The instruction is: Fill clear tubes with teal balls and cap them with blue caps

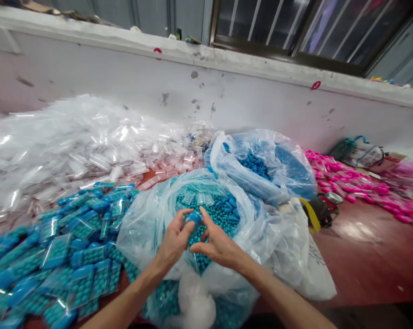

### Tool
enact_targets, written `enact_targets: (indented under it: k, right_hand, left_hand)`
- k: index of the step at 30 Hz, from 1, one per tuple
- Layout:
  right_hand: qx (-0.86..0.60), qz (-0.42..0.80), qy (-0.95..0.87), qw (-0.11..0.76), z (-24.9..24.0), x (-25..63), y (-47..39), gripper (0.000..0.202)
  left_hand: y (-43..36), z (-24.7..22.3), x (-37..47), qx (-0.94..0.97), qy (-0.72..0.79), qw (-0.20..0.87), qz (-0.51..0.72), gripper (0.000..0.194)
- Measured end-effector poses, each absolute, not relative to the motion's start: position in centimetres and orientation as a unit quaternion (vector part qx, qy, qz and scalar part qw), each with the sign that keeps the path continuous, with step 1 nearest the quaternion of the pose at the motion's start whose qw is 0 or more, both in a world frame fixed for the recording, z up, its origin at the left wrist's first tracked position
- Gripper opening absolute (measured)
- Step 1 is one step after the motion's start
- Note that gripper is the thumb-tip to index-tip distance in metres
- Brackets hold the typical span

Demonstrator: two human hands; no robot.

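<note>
1. Left hand [174,240] and right hand [217,244] close together over the open bag of teal beads [213,208], fingertips pinching a small blue cap [194,217] from both sides.
2. Cap held just above the beads, near the middle of the bag's mouth; whether a clear tube hangs under it, hard to tell behind the fingers.
3. Likely light, hard and smooth plastic; small enough to slip, so best gripped at the rim between thumb and forefinger.
4. Beads round, glossy, loose, probably prone to rolling and scattering.
5. Bag thin, soft, crinkled film, sagging at the sides.
6. Left of it, a spread of filled clear packets with blue caps [55,265], flat and shiny.
7. Behind those, a big heap of empty clear sleeves [72,137], flimsy and slippery-looking.
8. Further back, a second bag of darker blue pieces [261,164]; at right, pink pieces [350,183] on the red-brown table [364,256].
</note>
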State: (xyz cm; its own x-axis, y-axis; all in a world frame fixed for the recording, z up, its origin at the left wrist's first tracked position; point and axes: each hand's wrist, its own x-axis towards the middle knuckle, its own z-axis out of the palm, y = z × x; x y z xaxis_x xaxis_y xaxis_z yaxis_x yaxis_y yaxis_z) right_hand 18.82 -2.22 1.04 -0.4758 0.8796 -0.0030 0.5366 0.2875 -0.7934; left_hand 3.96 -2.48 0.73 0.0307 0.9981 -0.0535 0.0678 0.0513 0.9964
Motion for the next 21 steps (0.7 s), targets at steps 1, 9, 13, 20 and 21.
enact_targets:
  k: [1,9,13,20,21]
  right_hand:
    - [-0.455,0.38,-0.779,0.204,1.4,19.1,-1.9,0.074]
    - [-0.388,0.21,-0.896,-0.045,-1.4,19.1,-2.3,0.034]
    - [-0.367,0.184,-0.909,-0.078,-2.1,17.7,-2.5,0.049]
    - [-0.452,0.156,-0.877,-0.041,-2.5,18.3,-1.8,0.023]
    - [-0.477,0.169,-0.863,-0.015,-2.5,18.7,-1.4,0.019]
  left_hand:
    - [-2.4,1.5,2.5,0.516,0.543,0.479,0.457,0.038]
    - [-3.5,4.8,-11.5,0.513,0.792,-0.063,0.325,0.054]
    - [-3.8,3.3,-10.7,0.562,0.741,-0.154,0.334,0.056]
    - [-3.5,0.5,0.2,0.746,0.541,0.223,0.319,0.032]
    - [-3.3,0.1,1.2,0.743,0.53,0.27,0.308,0.034]
